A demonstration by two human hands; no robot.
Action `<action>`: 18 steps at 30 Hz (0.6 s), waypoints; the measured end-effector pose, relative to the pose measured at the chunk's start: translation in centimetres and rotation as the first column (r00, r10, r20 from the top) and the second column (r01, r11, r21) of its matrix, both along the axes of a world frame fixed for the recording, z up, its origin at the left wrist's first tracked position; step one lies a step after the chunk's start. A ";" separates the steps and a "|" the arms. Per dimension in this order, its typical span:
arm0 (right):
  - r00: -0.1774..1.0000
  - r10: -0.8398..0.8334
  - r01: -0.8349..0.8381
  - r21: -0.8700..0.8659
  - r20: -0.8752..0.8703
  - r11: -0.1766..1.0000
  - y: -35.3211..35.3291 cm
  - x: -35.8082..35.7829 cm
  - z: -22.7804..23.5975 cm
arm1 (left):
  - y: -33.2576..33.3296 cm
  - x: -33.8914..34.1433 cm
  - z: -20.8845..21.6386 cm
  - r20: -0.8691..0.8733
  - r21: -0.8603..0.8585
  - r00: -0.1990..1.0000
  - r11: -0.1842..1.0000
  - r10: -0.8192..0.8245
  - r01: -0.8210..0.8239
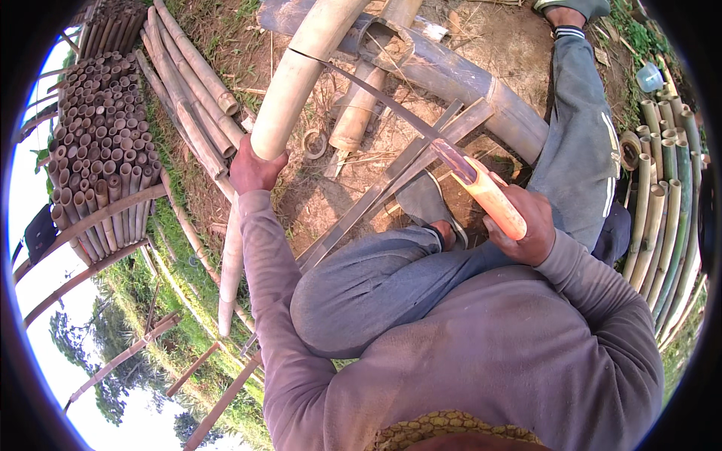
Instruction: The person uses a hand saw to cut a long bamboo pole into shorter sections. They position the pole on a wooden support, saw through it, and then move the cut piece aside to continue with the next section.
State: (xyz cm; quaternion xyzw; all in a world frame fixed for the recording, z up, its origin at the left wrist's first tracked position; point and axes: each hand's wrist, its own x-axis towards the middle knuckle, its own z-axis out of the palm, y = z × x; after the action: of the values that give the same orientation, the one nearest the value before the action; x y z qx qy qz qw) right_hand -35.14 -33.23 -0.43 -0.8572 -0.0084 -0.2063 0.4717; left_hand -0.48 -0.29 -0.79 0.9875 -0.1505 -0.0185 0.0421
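A pale bamboo pole (298,94) slants across the upper middle, over a thick grey bamboo log (481,83). My left hand (256,167) is closed around the pole's near end. Farther up the pole, a dark cut line shows, and the thin blade of a handsaw (391,106) meets it there. The saw's orange handle (492,201) sits in my right hand (524,224), with the fingers wrapped around it. How deep the blade sits in the pole I cannot tell.
Narrow wooden slats (380,194) lie diagonally below the blade, near my bent leg. A bamboo ring (314,143) rests on the dirt. Stacked bamboo tubes (105,143) and long poles (188,90) are at the left; more poles (654,225) stand at the right near a clear plastic container (648,77).
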 end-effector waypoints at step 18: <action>0.989 -0.107 0.103 0.050 0.098 0.993 2.1 6.1 -3.1 | 0.1 0.0 -0.4 0.003 0.057 1.000 0.998 0.027 -0.027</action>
State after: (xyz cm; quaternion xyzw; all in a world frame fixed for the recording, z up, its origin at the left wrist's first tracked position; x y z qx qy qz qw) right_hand -29.07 -31.18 -3.54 -0.8343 0.0177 -0.2738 0.4782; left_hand -0.52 -0.15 -1.18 0.9903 -0.1366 -0.0213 0.0140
